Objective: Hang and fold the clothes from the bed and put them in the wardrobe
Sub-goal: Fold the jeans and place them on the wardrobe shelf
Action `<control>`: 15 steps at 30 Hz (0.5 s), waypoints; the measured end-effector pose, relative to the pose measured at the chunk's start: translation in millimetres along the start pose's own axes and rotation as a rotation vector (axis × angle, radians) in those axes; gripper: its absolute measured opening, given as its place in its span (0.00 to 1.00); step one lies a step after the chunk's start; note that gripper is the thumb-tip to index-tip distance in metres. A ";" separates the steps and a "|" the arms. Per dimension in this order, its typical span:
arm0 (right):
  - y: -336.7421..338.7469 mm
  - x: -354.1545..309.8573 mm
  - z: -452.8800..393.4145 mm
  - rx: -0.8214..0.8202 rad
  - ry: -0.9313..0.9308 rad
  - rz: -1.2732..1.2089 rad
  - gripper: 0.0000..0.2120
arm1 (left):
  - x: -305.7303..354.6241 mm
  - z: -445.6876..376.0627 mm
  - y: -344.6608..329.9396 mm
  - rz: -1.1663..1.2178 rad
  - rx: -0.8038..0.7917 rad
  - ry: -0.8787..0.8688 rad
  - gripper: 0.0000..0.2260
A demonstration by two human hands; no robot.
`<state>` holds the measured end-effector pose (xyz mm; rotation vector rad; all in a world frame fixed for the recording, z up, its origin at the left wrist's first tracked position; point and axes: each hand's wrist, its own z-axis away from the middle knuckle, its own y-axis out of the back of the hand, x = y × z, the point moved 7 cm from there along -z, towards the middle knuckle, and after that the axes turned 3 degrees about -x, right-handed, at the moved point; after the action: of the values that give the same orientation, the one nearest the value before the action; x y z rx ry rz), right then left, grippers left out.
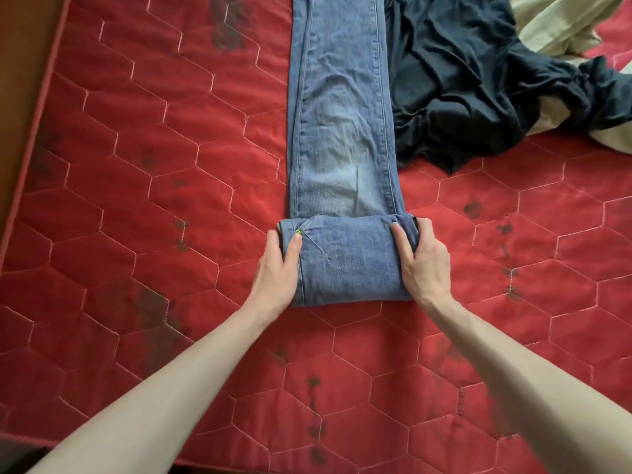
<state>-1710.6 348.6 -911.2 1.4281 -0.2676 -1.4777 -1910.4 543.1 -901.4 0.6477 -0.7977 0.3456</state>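
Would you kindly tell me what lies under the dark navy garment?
The navy garment lies on the red mattress, overlapping cream fabric on its right. Its left edge meets the jeans; any overlap is hidden.

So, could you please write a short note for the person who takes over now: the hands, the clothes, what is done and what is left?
Left hand: grips the left end of the folded part of the jeans.
Right hand: grips its right end.
Jeans: lie lengthwise on the red mattress, near end folded over, the rest flat.
Dark garment and cream cloth: crumpled to the right of the jeans.
Done: first fold of the jeans.
Left: finish folding them, handle the other clothes, put everything in the wardrobe (not in view).
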 end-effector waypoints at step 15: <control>-17.2 -15.3 28.1 -0.163 0.676 0.531 0.37 | 33.8 10.5 -37.6 -0.815 0.096 -0.644 0.26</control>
<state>-1746.1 354.9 -906.9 1.4891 -0.0841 -0.5325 -1874.5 509.4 -885.7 1.1350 -1.0459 -0.6039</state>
